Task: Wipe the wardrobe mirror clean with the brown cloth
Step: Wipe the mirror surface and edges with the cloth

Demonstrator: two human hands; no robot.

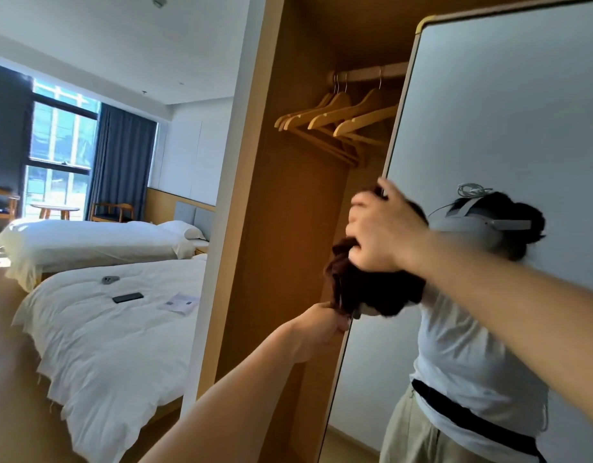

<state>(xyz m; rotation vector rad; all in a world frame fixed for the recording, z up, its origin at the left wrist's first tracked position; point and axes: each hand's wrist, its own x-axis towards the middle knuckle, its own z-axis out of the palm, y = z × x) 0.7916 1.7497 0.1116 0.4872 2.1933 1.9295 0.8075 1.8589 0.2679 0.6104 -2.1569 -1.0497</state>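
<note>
Bare forearms without sleeves, mirror reflection point(472, 345) showing pale short-sleeved top, dark waistband, beige trousers, grey headset point(469, 225)

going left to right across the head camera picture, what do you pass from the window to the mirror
Window → blue curtain → black phone on the near bed → wooden hangers in the open wardrobe → brown cloth in both hands → mirror.

Beds point(114, 315) left, hangers point(338, 118) in wardrobe point(288, 228), mirror point(505, 111) seemingly right
</note>
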